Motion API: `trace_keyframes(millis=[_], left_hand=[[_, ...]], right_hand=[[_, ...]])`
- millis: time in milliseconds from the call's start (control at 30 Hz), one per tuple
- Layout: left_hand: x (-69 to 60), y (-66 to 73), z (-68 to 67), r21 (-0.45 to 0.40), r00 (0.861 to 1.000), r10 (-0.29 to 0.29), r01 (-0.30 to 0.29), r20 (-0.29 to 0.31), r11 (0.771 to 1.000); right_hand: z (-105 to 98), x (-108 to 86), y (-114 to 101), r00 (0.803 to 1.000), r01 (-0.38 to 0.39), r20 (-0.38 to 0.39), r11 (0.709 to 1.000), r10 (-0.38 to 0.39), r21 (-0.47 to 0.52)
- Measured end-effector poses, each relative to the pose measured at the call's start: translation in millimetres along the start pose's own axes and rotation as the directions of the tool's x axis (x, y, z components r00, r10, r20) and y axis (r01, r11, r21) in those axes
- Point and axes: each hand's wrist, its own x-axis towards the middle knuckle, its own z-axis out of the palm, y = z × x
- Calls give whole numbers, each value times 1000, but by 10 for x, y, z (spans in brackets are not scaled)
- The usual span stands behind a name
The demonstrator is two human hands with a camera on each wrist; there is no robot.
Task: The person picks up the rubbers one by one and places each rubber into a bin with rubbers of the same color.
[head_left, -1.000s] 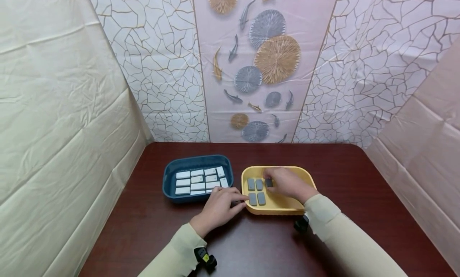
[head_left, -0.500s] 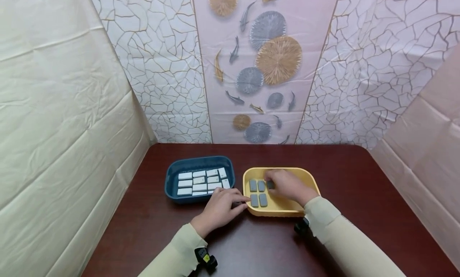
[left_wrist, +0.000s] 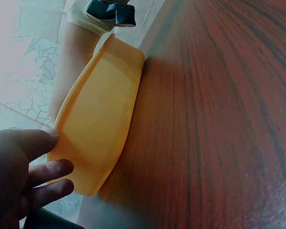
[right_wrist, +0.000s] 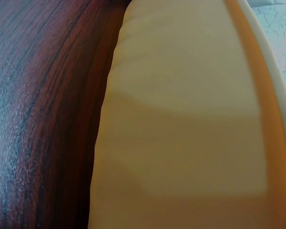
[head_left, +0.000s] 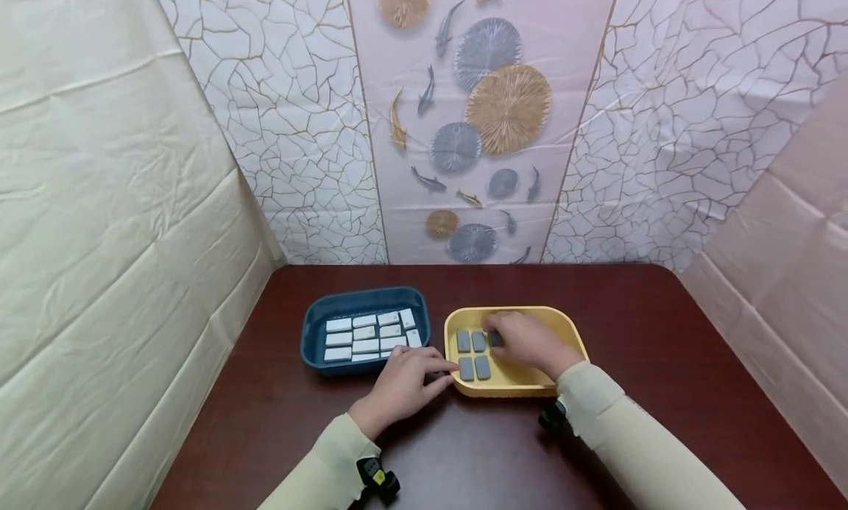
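Observation:
In the head view, my right hand [head_left: 526, 341] reaches into the yellow tray [head_left: 517, 392] and pinches a dark grey tile [head_left: 495, 339]; its fingertips are partly hidden behind the hand. Left of that tile, several grey rectangular tiles [head_left: 466, 369] lie flat in two short rows. My left hand [head_left: 411, 383] rests at the tray's near left corner, loosely bent fingers touching the rim. The left wrist view shows that hand's fingers [left_wrist: 50, 172] against the outside of the yellow tray [left_wrist: 97, 119]. Only the outer wall of the yellow tray [right_wrist: 186, 109] fills the right wrist view; no hand appears there.
A dark blue tray [head_left: 314, 326] stands to the left, holding rows of white tiles [head_left: 338, 338], some with small marks. Both trays sit on a dark red-brown wooden table [head_left: 464, 458]. Patterned cloth [head_left: 464, 127] hangs behind, with plain cloth at both sides.
The head view shifts slightly. My right hand stays at the dark tile in the yellow tray with hardly any movement, and my left hand keeps its place at the rim.

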Motion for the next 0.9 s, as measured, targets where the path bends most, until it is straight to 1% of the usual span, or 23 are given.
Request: trace_keyframes(millis=[133, 200, 333, 467, 567, 733, 900], left_hand=[[30, -19, -16, 21, 999, 26, -26, -28, 999], [36, -16, -19, 25, 999, 30, -29, -35, 999], [32, -13, -21, 17, 1000, 23, -23, -15, 1000], [45, -16, -27, 21, 999, 32, -32, -3, 999], [35, -16, -35, 21, 999, 33, -34, 22, 999], [-20, -33, -84, 25, 997, 15, -16, 70, 1000], [-23, -57, -128, 6, 998, 18, -18, 66, 1000]], right_hand=[[-8, 24, 12, 1000, -6, -13, 1000, 6, -9], [-16, 27, 16, 1000, -12, -10, 1000, 12, -14], [-32, 20, 14, 1000, -4, 12, 1000, 5, -26], [-42, -13, 5, 1000, -5, -20, 999, 5, -37], [-68, -76, -28, 999, -15, -45, 999, 14, -34], [-138, -192, -115, 999, -19, -50, 1000, 19, 7], [-207, -333, -152, 992, -19, -121, 1000, 21, 20]])
